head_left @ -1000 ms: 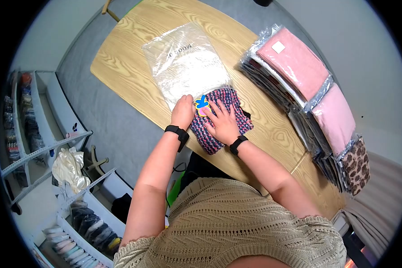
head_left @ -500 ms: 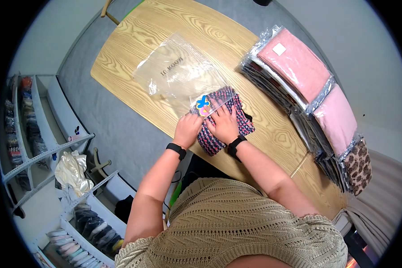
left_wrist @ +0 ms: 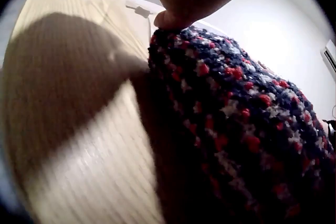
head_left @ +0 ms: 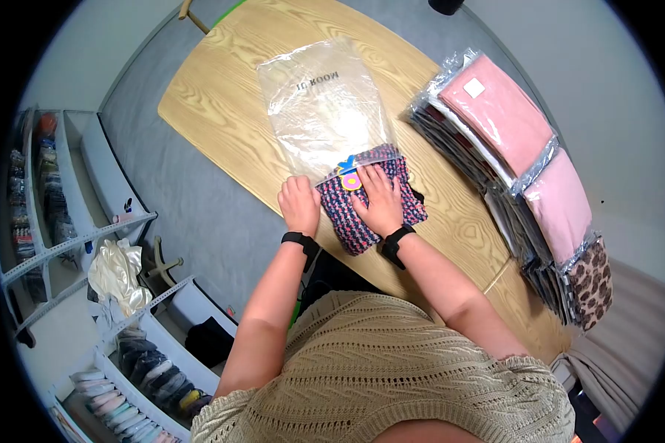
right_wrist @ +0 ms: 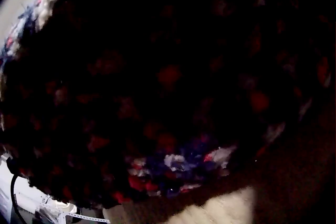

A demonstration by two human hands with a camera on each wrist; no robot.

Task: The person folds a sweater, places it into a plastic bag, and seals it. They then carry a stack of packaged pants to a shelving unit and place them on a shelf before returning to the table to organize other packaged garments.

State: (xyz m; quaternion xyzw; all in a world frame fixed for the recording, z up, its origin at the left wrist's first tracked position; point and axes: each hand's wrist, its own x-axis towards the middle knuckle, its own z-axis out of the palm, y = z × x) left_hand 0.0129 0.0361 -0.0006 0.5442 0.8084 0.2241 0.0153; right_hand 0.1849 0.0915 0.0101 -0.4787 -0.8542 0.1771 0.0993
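A folded chunky knit piece (head_left: 351, 227), navy with pink and white flecks, lies near the table's front edge. It bears a blue and pink patch (head_left: 352, 181) edged in yellow. A clear plastic bag (head_left: 299, 111) with printed lettering stretches away behind it, its near edge lying over the knit's far part and the upper patch. My left hand (head_left: 300, 207) pinches the bag's near left corner beside the knit; in the left wrist view the thumb touches the knit's edge. With fingers spread, my right hand (head_left: 382, 203) presses on the knit. Dark knit fills the right wrist view.
Stacks of bagged folded textiles stand along the table's right side, topped by a pink piece (head_left: 488, 111), a paler pink one (head_left: 559, 207) and a leopard-print one (head_left: 592, 284). Shelves (head_left: 81, 244) with packed goods and a shiny cream cloth (head_left: 118, 277) are at the left.
My left hand first drew the bag over the patch toward my right hand, then moved left with the corner. The bag has straightened, its edge now crossing the patch. The right hand still presses the knit.
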